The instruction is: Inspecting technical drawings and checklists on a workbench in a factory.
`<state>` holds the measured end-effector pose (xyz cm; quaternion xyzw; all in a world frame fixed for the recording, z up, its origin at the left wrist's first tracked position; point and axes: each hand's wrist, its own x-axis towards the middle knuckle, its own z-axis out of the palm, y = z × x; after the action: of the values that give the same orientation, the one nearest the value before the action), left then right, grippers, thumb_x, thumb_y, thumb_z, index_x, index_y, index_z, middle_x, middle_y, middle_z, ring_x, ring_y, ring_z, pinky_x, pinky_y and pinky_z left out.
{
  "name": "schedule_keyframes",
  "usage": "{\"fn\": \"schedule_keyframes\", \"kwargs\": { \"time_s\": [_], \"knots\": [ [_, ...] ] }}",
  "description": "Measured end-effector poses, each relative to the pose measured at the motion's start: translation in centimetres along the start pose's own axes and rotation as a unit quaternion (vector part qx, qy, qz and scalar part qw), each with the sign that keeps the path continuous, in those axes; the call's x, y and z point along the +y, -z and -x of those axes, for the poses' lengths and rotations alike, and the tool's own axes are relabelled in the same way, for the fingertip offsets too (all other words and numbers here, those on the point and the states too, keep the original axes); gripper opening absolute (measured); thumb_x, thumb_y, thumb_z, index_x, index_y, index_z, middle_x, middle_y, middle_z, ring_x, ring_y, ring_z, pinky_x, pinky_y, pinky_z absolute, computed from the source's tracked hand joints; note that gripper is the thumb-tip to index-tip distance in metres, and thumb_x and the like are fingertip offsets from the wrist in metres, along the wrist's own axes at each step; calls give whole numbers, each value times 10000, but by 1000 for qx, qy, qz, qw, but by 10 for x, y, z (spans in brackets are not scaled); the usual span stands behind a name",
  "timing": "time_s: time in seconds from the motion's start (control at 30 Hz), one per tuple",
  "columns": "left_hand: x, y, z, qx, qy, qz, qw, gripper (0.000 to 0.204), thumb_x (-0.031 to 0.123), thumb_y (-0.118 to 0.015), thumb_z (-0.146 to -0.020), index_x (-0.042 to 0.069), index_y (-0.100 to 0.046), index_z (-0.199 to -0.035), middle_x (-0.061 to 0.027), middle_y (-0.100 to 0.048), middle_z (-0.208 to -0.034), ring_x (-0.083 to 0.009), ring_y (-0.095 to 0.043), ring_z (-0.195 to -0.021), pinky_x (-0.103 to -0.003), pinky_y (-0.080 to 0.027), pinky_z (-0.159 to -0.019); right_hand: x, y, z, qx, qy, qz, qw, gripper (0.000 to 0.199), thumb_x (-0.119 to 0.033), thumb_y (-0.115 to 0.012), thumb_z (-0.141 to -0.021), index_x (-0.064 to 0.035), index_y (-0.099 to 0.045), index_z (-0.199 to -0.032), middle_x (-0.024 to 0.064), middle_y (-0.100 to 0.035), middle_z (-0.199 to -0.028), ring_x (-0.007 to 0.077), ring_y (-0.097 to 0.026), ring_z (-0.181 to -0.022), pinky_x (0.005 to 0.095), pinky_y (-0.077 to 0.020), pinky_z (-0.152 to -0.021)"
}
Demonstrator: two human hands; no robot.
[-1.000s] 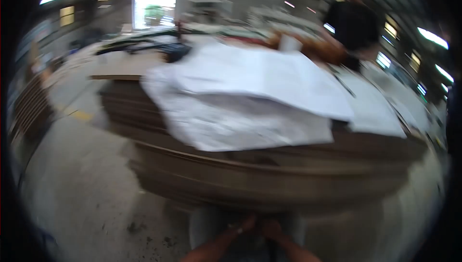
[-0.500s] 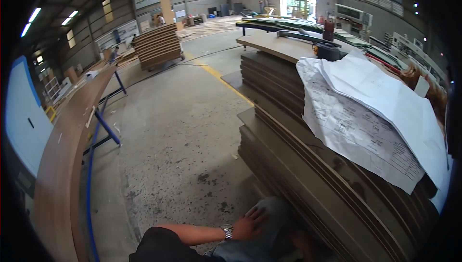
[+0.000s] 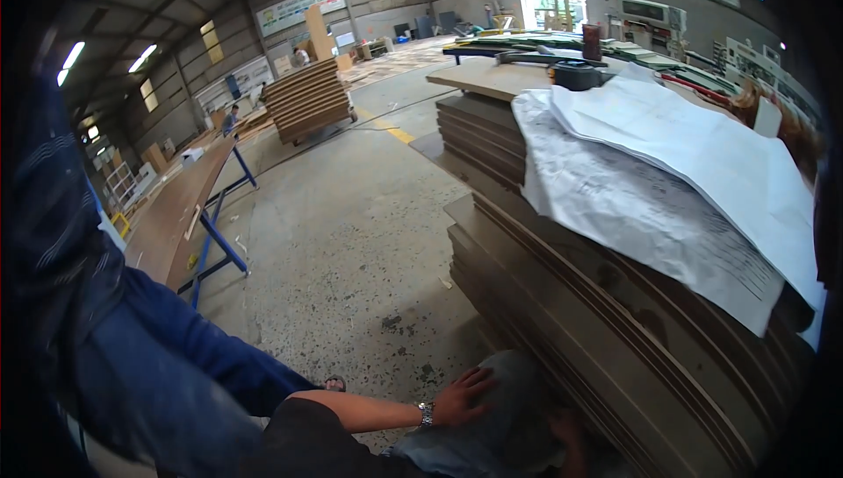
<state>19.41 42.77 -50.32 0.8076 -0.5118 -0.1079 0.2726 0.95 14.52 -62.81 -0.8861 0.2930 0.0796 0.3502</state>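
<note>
Released and loosely spread, the left hand (image 3: 461, 397) lies on a denim-clad knee (image 3: 507, 381), a metal-link watch (image 3: 427, 414) at its wrist; the right hand (image 3: 569, 430), dim beside the stacked brown boards (image 3: 553, 276), shows too little to tell its grip. Newly in view since half a second earlier, a person in dark blue clothing (image 3: 189, 337) fills the left side, blurred and cropped by the dark lens rim, hiding much of the long, smooth brown plank (image 3: 180, 215) seen then. Flat, straight-edged boards rise in uneven layers just right of the knee. Creased white papers (image 3: 632, 188) drape over the top, their faint print hard to make out.
</note>
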Motion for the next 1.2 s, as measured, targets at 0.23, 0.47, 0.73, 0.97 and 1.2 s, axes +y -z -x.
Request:
{"fn": "schedule_keyframes", "kwargs": {
  "time_s": [0.23, 0.47, 0.73, 0.97, 1.2],
  "knots": [
    [11, 6, -2, 13, -24, 29, 999, 655, 374, -662, -868, 187, -480, -1469, -164, -372, -1571, -410, -327, -1449, -508, -348, -1156, -12, 10, 2, -21, 20, -53, 998, 533, -595, -578, -904, -187, -712, -1220, 175, -682, -1216, 369, -625, -1168, 462, -458, -1042],
    [19, 12, -7, 20, -28, 4, 999, 680, 415, -670, -866, 133, -488, -1457, -177, -402, -1548, -413, -362, -1427, -515, -386, -1125, -16, 24, 14, 90, 66, -43, 993, 730, -610, -556, -916, -115, -505, -1450, 200, -505, -1462, 406, -488, -1325, 495, -400, -1107],
    [-3, -1, -6, -24, -27, -15, 999, 753, 456, -647, -887, 159, -382, -1527, -211, -302, -1593, -456, -309, -1444, -522, -359, -1149, -15, 21, 8, 15, 30, -20, 999, 632, -573, -598, -901, -67, -651, -1276, 216, -624, -1297, 391, -577, -1221, 495, -442, -1062],
    [-21, -14, -50, -135, -47, -96, 985, 942, 553, -634, -880, 206, -149, -1608, -243, -73, -1652, -464, -147, -1503, -540, -284, -1184, 7, -5, -7, 53, 4, -8, 999, 474, -478, -604, -904, -90, -726, -1147, 202, -707, -1110, 396, -666, -1057, 504, -523, -916],
    [-16, -16, -56, -141, 0, -63, 988, 869, 570, -610, -895, 246, -212, -1597, -204, -98, -1660, -476, -139, -1499, -554, -293, -1182, 26, -2, -13, 131, 24, -3, 991, 421, -472, -633, -871, -113, -763, -1048, 181, -721, -1057, 386, -685, -982, 508, -533, -890]
  ]
}}
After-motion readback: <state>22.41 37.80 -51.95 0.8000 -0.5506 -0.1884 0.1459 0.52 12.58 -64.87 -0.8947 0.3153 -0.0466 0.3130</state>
